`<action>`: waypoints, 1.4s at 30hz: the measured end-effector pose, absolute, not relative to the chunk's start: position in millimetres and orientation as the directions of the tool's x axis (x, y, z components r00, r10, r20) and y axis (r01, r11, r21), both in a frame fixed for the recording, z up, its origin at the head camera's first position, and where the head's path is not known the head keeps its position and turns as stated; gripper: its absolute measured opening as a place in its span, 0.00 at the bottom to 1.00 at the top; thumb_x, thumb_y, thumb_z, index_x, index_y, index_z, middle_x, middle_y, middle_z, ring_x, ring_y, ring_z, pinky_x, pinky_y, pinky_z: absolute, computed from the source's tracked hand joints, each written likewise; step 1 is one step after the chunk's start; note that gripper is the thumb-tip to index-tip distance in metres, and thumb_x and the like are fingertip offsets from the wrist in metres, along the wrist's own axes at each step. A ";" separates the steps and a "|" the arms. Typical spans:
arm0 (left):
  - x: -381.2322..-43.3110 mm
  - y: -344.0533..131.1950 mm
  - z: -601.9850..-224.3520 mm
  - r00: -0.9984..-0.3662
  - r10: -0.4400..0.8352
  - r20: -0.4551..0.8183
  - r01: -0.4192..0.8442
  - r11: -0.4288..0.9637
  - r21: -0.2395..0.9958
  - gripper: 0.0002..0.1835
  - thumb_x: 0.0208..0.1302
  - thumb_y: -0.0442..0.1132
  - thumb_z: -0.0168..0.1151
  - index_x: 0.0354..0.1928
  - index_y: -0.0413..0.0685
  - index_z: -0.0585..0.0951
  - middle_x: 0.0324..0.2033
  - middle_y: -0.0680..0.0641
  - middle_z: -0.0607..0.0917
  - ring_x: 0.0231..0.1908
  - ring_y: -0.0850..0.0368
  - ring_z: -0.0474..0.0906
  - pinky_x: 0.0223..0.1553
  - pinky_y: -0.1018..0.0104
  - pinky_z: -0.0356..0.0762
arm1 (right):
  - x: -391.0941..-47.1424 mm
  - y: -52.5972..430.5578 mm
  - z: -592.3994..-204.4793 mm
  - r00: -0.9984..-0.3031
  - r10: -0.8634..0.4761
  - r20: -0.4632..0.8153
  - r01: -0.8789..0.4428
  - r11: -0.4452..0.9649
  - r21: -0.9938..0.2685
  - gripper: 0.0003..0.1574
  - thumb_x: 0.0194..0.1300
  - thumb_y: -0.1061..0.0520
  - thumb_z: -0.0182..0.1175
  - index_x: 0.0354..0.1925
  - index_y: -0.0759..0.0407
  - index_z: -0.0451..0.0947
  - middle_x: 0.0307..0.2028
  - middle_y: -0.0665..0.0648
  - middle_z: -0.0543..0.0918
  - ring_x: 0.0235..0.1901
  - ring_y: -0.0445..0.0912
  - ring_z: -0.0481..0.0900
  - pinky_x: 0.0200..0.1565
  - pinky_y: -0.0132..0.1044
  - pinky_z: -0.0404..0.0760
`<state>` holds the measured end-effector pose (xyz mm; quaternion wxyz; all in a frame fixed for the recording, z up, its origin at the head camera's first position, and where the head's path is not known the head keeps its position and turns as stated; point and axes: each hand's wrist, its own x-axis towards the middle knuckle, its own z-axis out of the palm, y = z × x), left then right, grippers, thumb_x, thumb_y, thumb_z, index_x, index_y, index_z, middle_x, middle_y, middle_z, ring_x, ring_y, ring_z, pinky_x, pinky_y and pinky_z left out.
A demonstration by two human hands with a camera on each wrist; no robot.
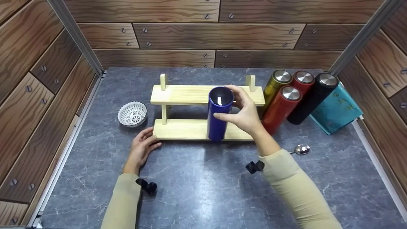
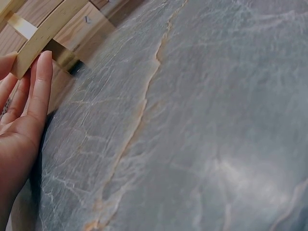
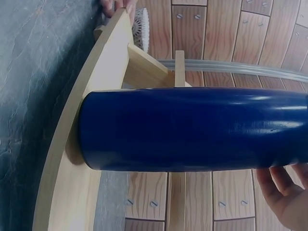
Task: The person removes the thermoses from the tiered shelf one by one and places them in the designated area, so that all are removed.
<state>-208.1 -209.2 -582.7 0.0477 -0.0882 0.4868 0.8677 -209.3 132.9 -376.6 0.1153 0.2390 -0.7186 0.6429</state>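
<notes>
A tall blue thermos [image 1: 217, 124] with a dark round top stands nearly upright over the lower board of a two-tier wooden shelf [image 1: 181, 128]. My right hand [image 1: 243, 111] grips it near the top, thumb in front and fingers around the far side. In the right wrist view the base of the thermos [image 3: 192, 130] is right at the lower board [image 3: 72, 192], with a shadow beside it. My left hand [image 1: 143, 146] pinches the left end of that board. In the left wrist view, thumb and fingers lie on opposite sides of the board's corner [image 2: 29, 55].
Right of the shelf stand a gold thermos [image 1: 276, 84], two red thermoses [image 1: 283, 108] and a black thermos [image 1: 311, 98]. Behind them leans a teal packet [image 1: 337, 109]. A metal spoon [image 1: 301, 149] lies in front. A white woven basket [image 1: 133, 114] sits left of the shelf.
</notes>
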 end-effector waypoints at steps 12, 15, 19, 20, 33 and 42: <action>-208.1 -210.3 -582.2 -0.980 -0.010 -0.200 -0.163 -0.536 0.828 0.24 0.60 0.22 0.55 0.59 0.37 0.67 0.51 0.40 0.73 0.37 0.49 0.79 0.40 0.54 0.81 | -195.4 154.5 -384.4 -0.861 -0.157 0.484 -0.497 0.059 -0.866 0.48 0.33 0.76 0.73 0.56 0.74 0.66 0.48 0.75 0.75 0.47 0.69 0.71 0.47 0.47 0.76; -208.5 -209.8 -581.9 -0.980 -0.013 -0.200 -0.162 -0.536 0.829 0.24 0.60 0.22 0.55 0.59 0.37 0.67 0.50 0.40 0.73 0.36 0.50 0.79 0.40 0.54 0.82 | -193.1 160.8 -386.6 -0.844 -0.145 0.516 -0.529 0.071 -0.846 0.47 0.33 0.76 0.73 0.55 0.75 0.66 0.48 0.75 0.75 0.46 0.69 0.72 0.46 0.47 0.77; -208.5 -208.9 -581.4 -0.980 -0.009 -0.199 -0.164 -0.531 0.832 0.25 0.60 0.22 0.55 0.60 0.35 0.65 0.51 0.40 0.73 0.36 0.50 0.79 0.40 0.54 0.82 | -189.5 169.8 -389.3 -0.824 -0.127 0.552 -0.562 0.059 -0.825 0.47 0.32 0.78 0.72 0.55 0.75 0.66 0.47 0.75 0.76 0.44 0.67 0.74 0.45 0.45 0.78; -208.4 -208.8 -581.4 -0.980 -0.009 -0.201 -0.165 -0.530 0.832 0.25 0.60 0.22 0.55 0.60 0.35 0.65 0.51 0.40 0.73 0.36 0.50 0.79 0.40 0.54 0.82 | -188.6 172.1 -389.9 -0.823 -0.123 0.554 -0.563 0.049 -0.825 0.47 0.32 0.78 0.72 0.55 0.75 0.67 0.47 0.75 0.76 0.44 0.66 0.74 0.45 0.45 0.78; -208.2 -209.7 -583.9 -0.979 -0.008 -0.201 -0.167 -0.530 0.831 0.24 0.60 0.21 0.54 0.59 0.37 0.67 0.50 0.40 0.73 0.37 0.50 0.79 0.39 0.55 0.82 | -179.4 203.2 -398.8 -0.842 -0.031 0.539 -0.538 -0.040 -0.842 0.47 0.32 0.81 0.70 0.55 0.72 0.67 0.47 0.70 0.77 0.45 0.57 0.76 0.45 0.40 0.80; -208.9 -208.4 -583.0 -0.982 0.003 -0.191 -0.163 -0.535 0.829 0.24 0.60 0.21 0.53 0.59 0.35 0.65 0.49 0.41 0.74 0.37 0.50 0.79 0.39 0.55 0.82 | -170.8 228.4 -403.6 -0.836 0.050 0.547 -0.547 -0.001 -0.837 0.47 0.32 0.82 0.69 0.55 0.71 0.68 0.46 0.65 0.80 0.44 0.51 0.78 0.44 0.34 0.79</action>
